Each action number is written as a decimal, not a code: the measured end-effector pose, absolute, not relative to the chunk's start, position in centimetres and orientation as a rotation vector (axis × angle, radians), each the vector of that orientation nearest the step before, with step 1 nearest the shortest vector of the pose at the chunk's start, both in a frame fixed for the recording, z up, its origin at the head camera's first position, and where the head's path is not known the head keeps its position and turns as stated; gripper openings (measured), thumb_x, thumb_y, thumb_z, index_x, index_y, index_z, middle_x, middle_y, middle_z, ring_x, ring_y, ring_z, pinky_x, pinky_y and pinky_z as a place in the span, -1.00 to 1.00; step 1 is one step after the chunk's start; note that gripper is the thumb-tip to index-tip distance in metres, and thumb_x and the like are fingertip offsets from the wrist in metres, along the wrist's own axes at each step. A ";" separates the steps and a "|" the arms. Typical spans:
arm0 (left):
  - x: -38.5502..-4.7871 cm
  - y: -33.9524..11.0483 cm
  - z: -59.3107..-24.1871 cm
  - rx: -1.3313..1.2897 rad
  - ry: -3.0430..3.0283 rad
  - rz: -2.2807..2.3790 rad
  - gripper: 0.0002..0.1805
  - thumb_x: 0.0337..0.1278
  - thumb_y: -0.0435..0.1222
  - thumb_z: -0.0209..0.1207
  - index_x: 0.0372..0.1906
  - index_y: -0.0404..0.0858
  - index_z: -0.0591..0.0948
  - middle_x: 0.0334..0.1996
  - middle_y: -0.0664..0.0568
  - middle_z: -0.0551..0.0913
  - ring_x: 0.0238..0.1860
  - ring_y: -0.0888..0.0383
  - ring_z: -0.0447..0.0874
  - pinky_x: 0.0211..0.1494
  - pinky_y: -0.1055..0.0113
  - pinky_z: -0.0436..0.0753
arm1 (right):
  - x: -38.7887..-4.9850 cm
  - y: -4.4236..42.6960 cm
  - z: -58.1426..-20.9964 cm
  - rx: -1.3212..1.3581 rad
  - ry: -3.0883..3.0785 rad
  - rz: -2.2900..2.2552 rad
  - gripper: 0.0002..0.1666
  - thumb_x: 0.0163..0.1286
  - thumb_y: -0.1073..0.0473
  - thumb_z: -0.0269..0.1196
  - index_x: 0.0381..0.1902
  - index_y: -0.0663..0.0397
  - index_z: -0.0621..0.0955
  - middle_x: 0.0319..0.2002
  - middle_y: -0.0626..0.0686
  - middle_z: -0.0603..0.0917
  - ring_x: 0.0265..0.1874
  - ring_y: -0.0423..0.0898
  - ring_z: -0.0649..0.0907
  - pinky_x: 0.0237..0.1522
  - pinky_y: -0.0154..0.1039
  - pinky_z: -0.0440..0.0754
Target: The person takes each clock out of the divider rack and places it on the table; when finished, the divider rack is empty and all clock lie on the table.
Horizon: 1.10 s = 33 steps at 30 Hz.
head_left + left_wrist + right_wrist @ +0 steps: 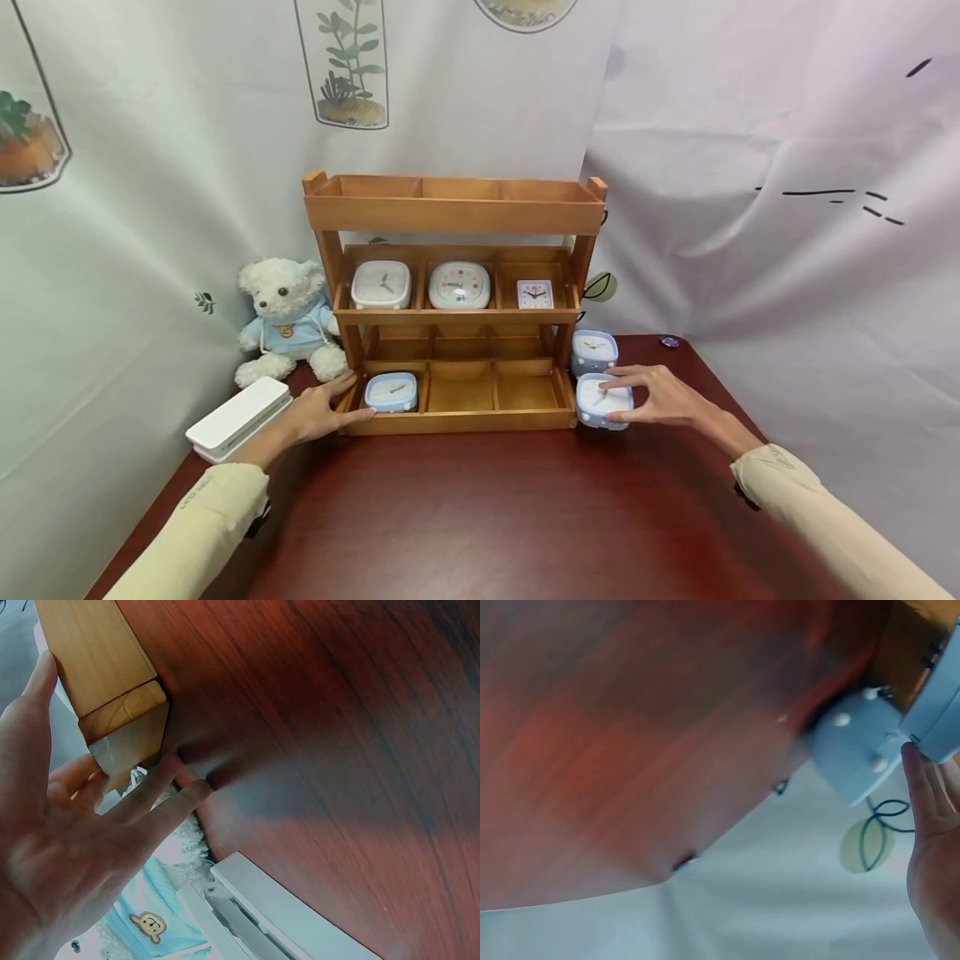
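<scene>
- The right hand [656,398] is seen with its grip partly spread, and a light blue clock [596,400] is pinched between thumb and fingers along its right side.
- The held clock is placed just beside the lower right front corner of the wooden rack [457,423], in front of a second blue clock [595,348].
- Its white face is turned toward the head view and tipped somewhat upward; its slightly longer axis is run left to right, with the white feet directed downward.
- Whether its feet are rested on the surface [465,517] cannot be told for certain, as the right wrist view is blurred and the clock is cut off there.
- The left hand [318,410] is spread around the rack's lower left front corner, its grip wide and its fingers mostly straight; the wood is touched by the thumb at the front.
- A blue tray clock [392,392] is held in the lower left compartment, face outward.
- A teddy bear [288,321] and a white case [240,415] are set to the left.
</scene>
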State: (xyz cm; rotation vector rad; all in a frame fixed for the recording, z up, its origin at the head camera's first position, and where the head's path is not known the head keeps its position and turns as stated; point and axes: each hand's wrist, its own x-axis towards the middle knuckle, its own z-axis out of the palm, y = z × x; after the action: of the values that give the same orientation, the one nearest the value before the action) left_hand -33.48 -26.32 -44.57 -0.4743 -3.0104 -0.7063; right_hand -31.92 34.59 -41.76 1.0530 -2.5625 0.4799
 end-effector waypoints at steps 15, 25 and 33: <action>-33.6 -26.0 -44.3 -0.472 -3.043 -0.718 0.14 0.17 0.35 0.29 0.59 -0.35 0.27 0.60 -0.30 0.16 0.46 -0.46 0.25 0.33 -0.33 0.42 | -31.1 38.2 -44.2 0.916 -2.691 0.439 -0.43 0.08 -0.27 0.60 0.00 -0.19 0.83 0.14 0.13 0.74 0.10 0.17 0.73 0.01 0.20 0.68; -33.4 -26.1 -44.1 -0.470 -3.048 -0.712 0.14 0.17 0.35 0.28 0.60 -0.35 0.25 0.60 -0.30 0.14 0.45 -0.47 0.26 0.32 -0.31 0.44 | -31.7 40.2 -44.7 0.861 -2.724 0.398 -0.47 0.14 -0.20 0.58 0.02 -0.15 0.80 0.16 0.13 0.72 0.11 0.17 0.71 0.04 0.23 0.64; -33.3 -26.2 -44.2 -0.466 -3.056 -0.716 0.14 0.18 0.34 0.29 0.60 -0.35 0.24 0.61 -0.30 0.13 0.45 -0.48 0.25 0.32 -0.32 0.43 | -32.6 41.6 -45.4 0.873 -2.653 0.370 -0.46 0.13 -0.03 0.60 0.07 0.01 0.80 0.17 0.24 0.70 0.12 0.24 0.69 -0.01 0.23 0.64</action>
State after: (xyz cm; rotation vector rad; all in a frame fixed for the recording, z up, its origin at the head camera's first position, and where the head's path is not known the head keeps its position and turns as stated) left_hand -33.32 -26.18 -44.15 -0.4664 -3.0559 -0.7161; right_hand -32.63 41.64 -45.36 0.8730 -2.6529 0.3701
